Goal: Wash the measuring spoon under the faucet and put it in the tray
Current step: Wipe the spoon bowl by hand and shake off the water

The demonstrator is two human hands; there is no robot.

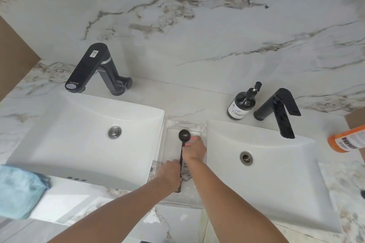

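A dark, long-handled measuring spoon [184, 135] lies lengthwise over the clear plastic tray [185, 123] between the two sinks, bowl pointing away from me. My right hand [194, 149] pinches the handle just below the bowl. My left hand [171, 173] grips the handle's near end. Whether the spoon rests on the tray floor or hovers just above it I cannot tell. The left black faucet [88, 69] and the right black faucet [282, 110] show no running water.
White left sink [59, 134] and white right sink [286, 183] flank the tray. A black soap pump bottle [242, 104] stands by the right faucet. An orange bottle [347, 140] lies at the right edge. A light blue cloth [19, 189] sits at the near left.
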